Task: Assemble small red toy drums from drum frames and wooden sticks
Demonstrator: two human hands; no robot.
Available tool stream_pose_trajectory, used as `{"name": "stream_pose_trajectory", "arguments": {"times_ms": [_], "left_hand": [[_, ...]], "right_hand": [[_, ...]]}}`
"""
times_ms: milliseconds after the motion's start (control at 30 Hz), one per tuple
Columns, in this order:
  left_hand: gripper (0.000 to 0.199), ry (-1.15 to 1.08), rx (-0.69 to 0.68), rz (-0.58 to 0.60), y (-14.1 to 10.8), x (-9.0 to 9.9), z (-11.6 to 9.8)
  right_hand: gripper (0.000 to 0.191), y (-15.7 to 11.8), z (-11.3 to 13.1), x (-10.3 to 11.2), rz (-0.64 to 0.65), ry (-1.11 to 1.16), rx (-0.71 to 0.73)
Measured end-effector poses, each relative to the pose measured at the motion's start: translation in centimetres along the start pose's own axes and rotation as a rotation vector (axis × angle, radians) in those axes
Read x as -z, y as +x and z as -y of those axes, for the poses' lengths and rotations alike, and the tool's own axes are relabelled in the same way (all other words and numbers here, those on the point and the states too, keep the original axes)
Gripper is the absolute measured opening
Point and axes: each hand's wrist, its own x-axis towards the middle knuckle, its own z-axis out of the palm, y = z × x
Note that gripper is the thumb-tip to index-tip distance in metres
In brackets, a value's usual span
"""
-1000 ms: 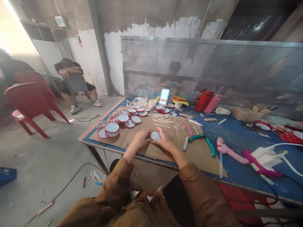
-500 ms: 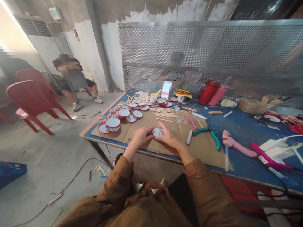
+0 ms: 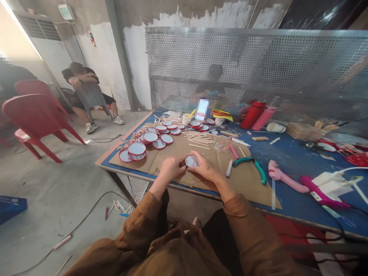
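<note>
Between my hands, above the near edge of the cardboard sheet [image 3: 161,163], is a small round disc [image 3: 192,161] with a pale, shiny face and a dark red rim. My left hand [image 3: 172,168] pinches its left edge with thumb and fingers. Around its right side, my right hand [image 3: 204,167] is closed, fingers on the far edge and thumb near. Similar red-rimmed discs [image 3: 137,148] lie in a cluster to the left, some overlapping. Flat wooden sticks [image 3: 198,138] are heaped just beyond my hands.
Right of the cardboard lie teal-handled pliers [image 3: 260,171], a pink glue gun [image 3: 284,178] and a magenta power strip [image 3: 322,195] with white plugs. A red bottle [image 3: 253,114] leans by the perforated metal screen [image 3: 178,57]. A person sits on a chair [image 3: 93,100] at left.
The view has shifted slightly, moving the surroundings a little within the frame. Both hands stay on the disc, with only a slight shift of the fingers.
</note>
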Motion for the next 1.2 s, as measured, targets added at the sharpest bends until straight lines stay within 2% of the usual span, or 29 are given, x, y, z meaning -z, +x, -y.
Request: {"name": "stream_pose_trajectory", "arguments": {"times_ms": [367, 567, 633, 733, 800, 867, 933, 1000, 1200], "left_hand": [[0.04, -0.009, 0.019, 0.027, 0.1, 0.2, 0.4], [0.045, -0.27, -0.122, 0.05, 0.6, 0.6, 2.0], [0.044, -0.373, -0.029, 0.02, 1.1, 0.7, 2.4], [0.041, -0.518, 0.117, 0.035, 1.9, 0.6, 2.7], [0.038, -0.631, 0.213, -0.021, 2.3, 0.6, 2.6], [0.031, -0.685, 0.275, -0.14, 2.3, 0.4, 2.5], [0.026, -0.673, 0.239, -0.177, 1.9, 0.4, 2.4], [0.027, -0.634, 0.185, -0.164, 1.6, 0.4, 2.4], [0.05, -0.428, 0.097, -0.162, 1.3, 0.3, 2.6]], "right_hand": [[0.073, 0.2, -0.2, -0.1, 0.005, -0.027, 0.019], [0.072, -0.1, 0.5, -0.1, -0.011, -0.04, -0.013], [0.073, -0.2, 0.6, 0.0, -0.01, -0.024, -0.01], [0.075, -0.1, 0.2, 0.3, 0.013, 0.092, 0.009], [0.066, 0.1, -0.3, 0.5, -0.005, 0.232, -0.017], [0.047, 0.3, -0.7, 0.8, -0.074, 0.325, -0.095], [0.03, 0.7, -1.0, 1.3, -0.146, 0.321, -0.16], [0.019, 1.1, -0.9, 1.9, -0.176, 0.263, -0.159], [0.021, 2.4, 0.7, 2.9, -0.1, 0.023, -0.145]]}}
